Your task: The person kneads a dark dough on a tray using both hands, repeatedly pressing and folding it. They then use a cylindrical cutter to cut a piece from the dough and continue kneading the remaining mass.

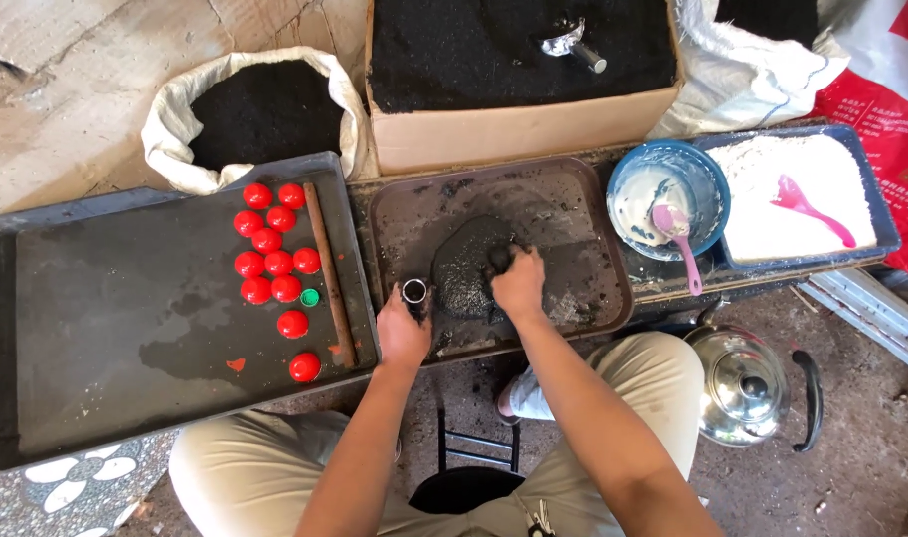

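While both hands are seen low in the centre of the frame, the following is noted.

Left hand: the left hand (402,333) is wrapped around a short dark tube (414,292), held upright so that its open round mouth faces the camera.

Tube axis: its long axis is set roughly vertical, standing at the lower left edge of the brown tray (573,199).

Right hand: the right hand (519,283) is closed over a small dark lump (497,256); how tightly it is gripped cannot be told.

Black powder: a dark heap (464,264) is spread at the centre of the brown tray, under the right hand.

Key relation: the lump lies to the right of and slightly above the tube mouth, near but apart from it.

Nearer hand: the right hand is on the heap; the left is just beside it.

Surroundings: red balls (275,264) are set out on the black tray (96,328) at centre left.
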